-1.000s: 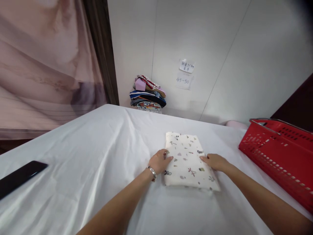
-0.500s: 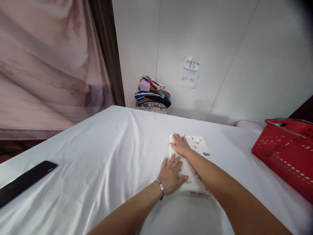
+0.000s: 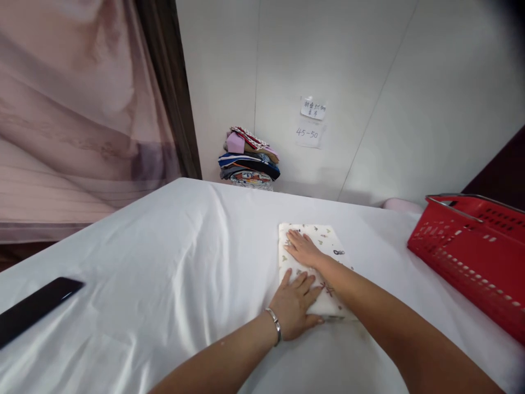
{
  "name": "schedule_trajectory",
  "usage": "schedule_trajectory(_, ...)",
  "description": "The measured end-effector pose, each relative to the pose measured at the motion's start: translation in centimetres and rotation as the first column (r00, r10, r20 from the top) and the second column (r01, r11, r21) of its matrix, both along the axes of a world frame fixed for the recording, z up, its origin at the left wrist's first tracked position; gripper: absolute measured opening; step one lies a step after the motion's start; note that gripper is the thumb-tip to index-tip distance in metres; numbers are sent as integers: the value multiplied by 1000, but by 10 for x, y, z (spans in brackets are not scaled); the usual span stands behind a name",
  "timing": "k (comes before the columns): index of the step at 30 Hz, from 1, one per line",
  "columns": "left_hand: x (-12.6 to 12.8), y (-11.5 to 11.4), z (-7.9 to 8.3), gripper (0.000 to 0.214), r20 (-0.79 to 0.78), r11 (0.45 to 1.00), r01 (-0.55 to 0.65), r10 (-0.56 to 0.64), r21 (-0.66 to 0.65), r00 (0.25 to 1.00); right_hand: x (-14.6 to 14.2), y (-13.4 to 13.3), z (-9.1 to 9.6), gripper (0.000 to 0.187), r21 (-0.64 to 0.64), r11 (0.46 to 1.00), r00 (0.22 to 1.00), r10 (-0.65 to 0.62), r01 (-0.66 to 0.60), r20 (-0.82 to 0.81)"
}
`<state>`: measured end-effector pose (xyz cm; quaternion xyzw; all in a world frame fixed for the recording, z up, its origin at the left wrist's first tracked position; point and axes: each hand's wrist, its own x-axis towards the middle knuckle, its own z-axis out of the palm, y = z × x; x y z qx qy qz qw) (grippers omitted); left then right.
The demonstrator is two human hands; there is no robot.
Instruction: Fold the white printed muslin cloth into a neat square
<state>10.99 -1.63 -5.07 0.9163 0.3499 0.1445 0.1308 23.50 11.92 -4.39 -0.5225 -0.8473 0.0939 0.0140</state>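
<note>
A folded white cloth (image 3: 328, 241) with small printed figures lies flat on the white-covered table. My left hand (image 3: 294, 303), a silver bracelet at its wrist, rests on the cloth's near left part with its fingers spread. Farther up, my right hand (image 3: 304, 249) lies palm down on the cloth's upper part, fingers stretched out. Neither hand grips anything. My hands and right forearm cover part of the cloth.
A red plastic basket (image 3: 459, 246) with a metal handle stands at the right. A long black object (image 3: 36, 306) lies at the left edge. Folded fabrics (image 3: 250, 156) are stacked by the wall beyond the table (image 3: 164, 235). A pink curtain (image 3: 74, 109) hangs at left.
My left hand has slid toward me and slightly right over the cloth. My right hand has shifted a little lower on it. The whole view has turned slightly right.
</note>
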Motion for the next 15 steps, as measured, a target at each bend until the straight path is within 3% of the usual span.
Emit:
schedule_trajectory(3, 0, 1, 0, 61, 15, 1000, -17, 17, -26, 1000, 35, -21, 2, 59, 17, 1000, 1000, -10, 10, 4)
schedule_trajectory(9, 0, 1, -2, 60, 65, 1000, -13, 13, -8, 998, 107, -54, 2, 54, 43, 961, 961, -276, 274, 31)
schedule_trajectory(15, -1, 1, -3, 61, 82, 1000, -2, 3, -15, 997, 130, -83, -9, 60, -124, 861, 831, -509, 494, -224)
